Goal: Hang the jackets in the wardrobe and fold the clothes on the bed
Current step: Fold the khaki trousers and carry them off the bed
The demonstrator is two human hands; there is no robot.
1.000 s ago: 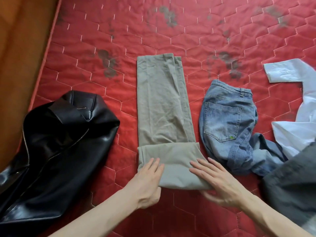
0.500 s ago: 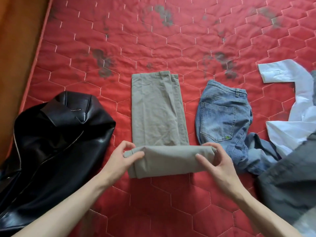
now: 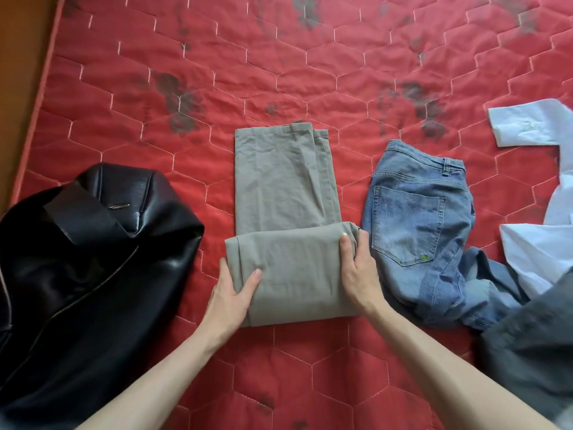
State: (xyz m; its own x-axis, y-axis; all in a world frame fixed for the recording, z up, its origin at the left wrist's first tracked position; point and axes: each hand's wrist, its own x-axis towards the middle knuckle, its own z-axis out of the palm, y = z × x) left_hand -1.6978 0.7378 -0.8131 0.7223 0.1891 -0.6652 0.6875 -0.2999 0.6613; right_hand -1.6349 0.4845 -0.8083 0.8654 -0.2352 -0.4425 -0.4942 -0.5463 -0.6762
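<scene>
Gripping the khaki trousers (image 3: 285, 231) from both sides, I have them halfway through a fold on the bed (image 3: 279, 57). My left hand (image 3: 231, 297) holds the left edge of the folded part, thumb on top and fingers tucked under. My right hand (image 3: 356, 271) holds the right edge the same way, thumb lying along the top of the cloth and fingers wrapped round its side. The near half is doubled over; the far half lies flat and single beyond it.

I judge the cloth light and soft, a cotton weave with a little body, so it should keep a crease but sag if lifted by one corner. It is not slippery. The best hold seems to be where my hands are now, on the two side edges of the thick folded part, so all layers travel together and the next fold lands square on the far half.

Left of the trousers lies the black jacket (image 3: 77, 274), unhung, likely heavier and slicker. Just right of the trousers, the jeans (image 3: 418, 225) sit crumpled; beyond them a white shirt (image 3: 542, 237) and a grey garment (image 3: 533, 346), all unfolded.
</scene>
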